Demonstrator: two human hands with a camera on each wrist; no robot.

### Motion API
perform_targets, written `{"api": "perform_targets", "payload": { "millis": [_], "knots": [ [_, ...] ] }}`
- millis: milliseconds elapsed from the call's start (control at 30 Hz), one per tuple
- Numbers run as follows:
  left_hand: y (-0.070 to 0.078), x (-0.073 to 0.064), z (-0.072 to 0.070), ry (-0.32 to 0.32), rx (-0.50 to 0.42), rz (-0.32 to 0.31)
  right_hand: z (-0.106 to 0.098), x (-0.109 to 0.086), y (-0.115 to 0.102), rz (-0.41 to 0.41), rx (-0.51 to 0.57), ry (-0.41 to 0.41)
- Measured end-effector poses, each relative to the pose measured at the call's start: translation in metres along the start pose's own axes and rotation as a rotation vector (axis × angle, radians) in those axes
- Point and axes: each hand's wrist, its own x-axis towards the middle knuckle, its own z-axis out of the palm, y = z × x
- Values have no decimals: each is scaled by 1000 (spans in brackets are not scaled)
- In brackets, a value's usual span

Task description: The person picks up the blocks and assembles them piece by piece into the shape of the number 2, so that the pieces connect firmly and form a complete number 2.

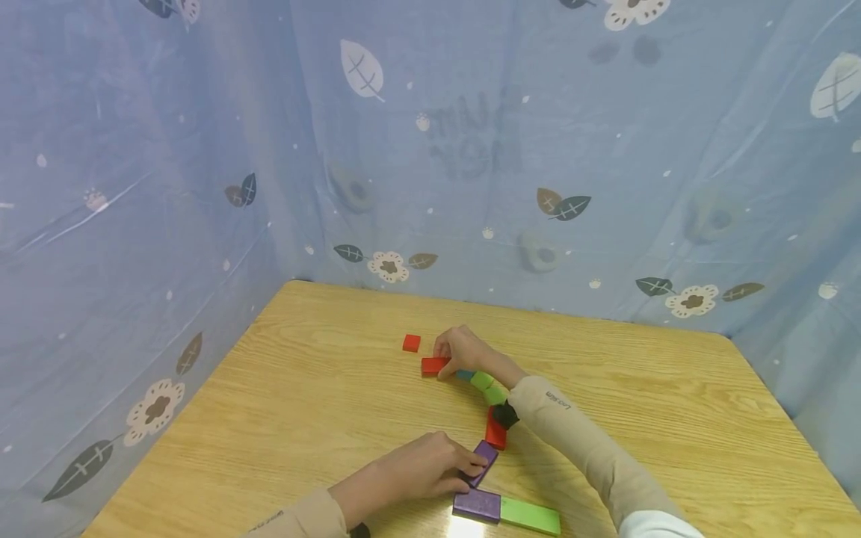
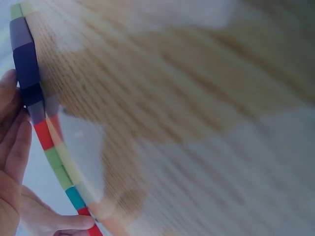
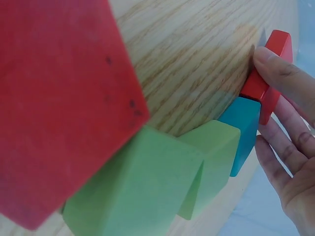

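A curved line of coloured wooden blocks runs across the table. At its far end my right hand (image 1: pixel 464 350) pinches a red block (image 3: pixel 255 84) between thumb and fingers, right at the end of a teal block (image 3: pixel 244 114). Two light green blocks (image 1: pixel 482 381) and a second red block (image 1: pixel 495 432) follow toward me. Lower down, my left hand (image 1: pixel 424 467) grips a slanted purple block (image 1: pixel 487 450), its fingers covering part of the top. Just below it lies another purple block (image 1: pixel 476 505), end to end with a long green block (image 1: pixel 530 515).
A small red block (image 1: pixel 412 343) lies apart, beyond the far end of the line. The wooden table (image 1: pixel 323 373) is bordered by a blue patterned curtain (image 1: pixel 437 149) at the back and sides. My right forearm (image 1: pixel 578 441) passes beside the line.
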Motion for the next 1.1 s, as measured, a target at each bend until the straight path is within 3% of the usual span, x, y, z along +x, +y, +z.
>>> {"api": "perform_targets", "payload": {
  "millis": [600, 833, 967, 1100],
  "knots": [
    [-2, 0, -2, 3, -2, 8, -5, 5, 2, 41, 22, -95],
    [1, 3, -3, -26, 23, -5, -6, 5, 3, 62, 55, -140],
    [2, 3, -4, -30, 49, 3, -12, 5, 9, 70, 125, -151],
    [2, 3, -5, -26, 59, 2, -25, 3, 22, 39, 300, -63]
  ]
}}
